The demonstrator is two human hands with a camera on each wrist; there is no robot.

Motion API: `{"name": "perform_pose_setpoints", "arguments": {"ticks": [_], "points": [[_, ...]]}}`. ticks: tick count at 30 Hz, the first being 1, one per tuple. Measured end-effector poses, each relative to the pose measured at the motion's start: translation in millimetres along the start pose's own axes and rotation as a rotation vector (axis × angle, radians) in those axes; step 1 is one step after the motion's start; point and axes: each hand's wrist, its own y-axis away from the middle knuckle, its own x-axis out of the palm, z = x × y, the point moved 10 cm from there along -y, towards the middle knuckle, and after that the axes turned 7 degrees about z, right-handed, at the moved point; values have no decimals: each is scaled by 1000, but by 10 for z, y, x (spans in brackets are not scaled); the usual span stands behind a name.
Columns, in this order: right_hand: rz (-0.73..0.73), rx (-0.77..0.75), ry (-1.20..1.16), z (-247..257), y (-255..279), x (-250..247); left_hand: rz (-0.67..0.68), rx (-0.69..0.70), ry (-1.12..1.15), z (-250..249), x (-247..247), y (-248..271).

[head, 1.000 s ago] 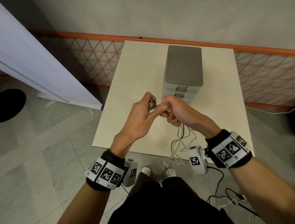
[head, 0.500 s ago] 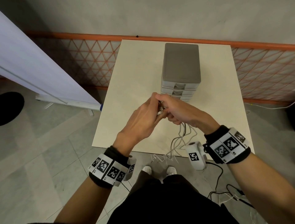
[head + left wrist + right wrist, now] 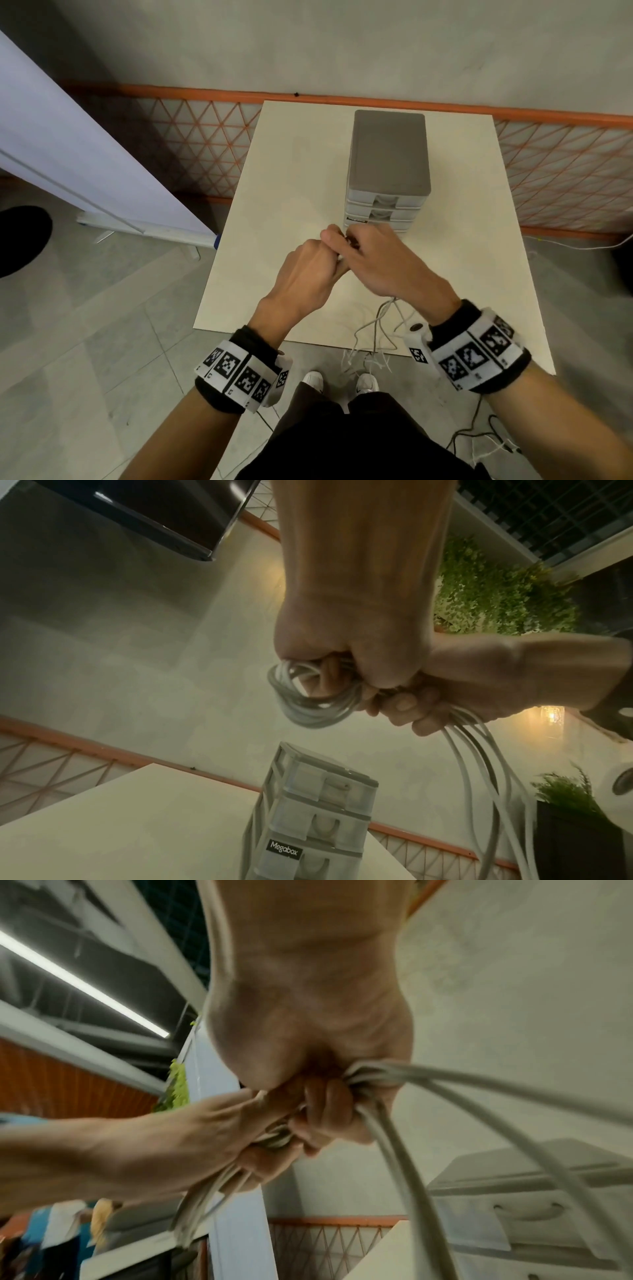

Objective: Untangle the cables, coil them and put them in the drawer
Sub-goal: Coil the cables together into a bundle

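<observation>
My left hand (image 3: 317, 265) and right hand (image 3: 375, 257) meet above the cream table (image 3: 301, 192), just in front of the grey drawer unit (image 3: 388, 161). The left hand (image 3: 346, 647) grips a small coil of white and grey cables (image 3: 308, 696). The right hand (image 3: 318, 1085) is curled round the same bundle of cables (image 3: 394, 1123). Loose cable strands (image 3: 376, 329) hang from under the right hand, over the table's near edge toward the floor. All drawers of the unit (image 3: 318, 818) look closed.
A white projector screen (image 3: 78, 150) leans at the left. An orange lattice fence (image 3: 561, 174) runs behind the table. Black cables (image 3: 479, 442) lie on the floor at the lower right, near my shoes (image 3: 342, 382).
Both hands have moved forward, closer to the drawer unit. The left hand has turned back-up and closed against the right. Less cable hangs below the table edge.
</observation>
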Motion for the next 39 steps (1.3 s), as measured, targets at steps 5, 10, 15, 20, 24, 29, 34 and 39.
{"name": "perform_pose_setpoints", "arguments": {"ticks": [5, 10, 15, 20, 24, 29, 34, 39], "points": [[-97, -39, 174, 16, 11, 44, 37, 5, 32, -20, 73, -21], [-145, -118, 172, -51, -64, 43, 137, 6, 151, 13, 155, -68], [-120, -132, 176, -121, -112, 35, 166, 2, 250, 45, 251, -96], [-25, -175, 228, -193, -197, 101, 212, 32, 312, -23, 330, -83], [-12, -76, 198, -278, -128, 164, 181, 33, 196, 21, 372, -91], [-75, -37, 573, -174, -61, 217, 171, -95, 122, 137, 418, -83], [-113, -72, 293, -262, -88, 214, 157, -101, 106, 170, 412, -85], [-134, -140, -324, -393, -4, 113, -23, -197, 416, 316, 217, -27]]}}
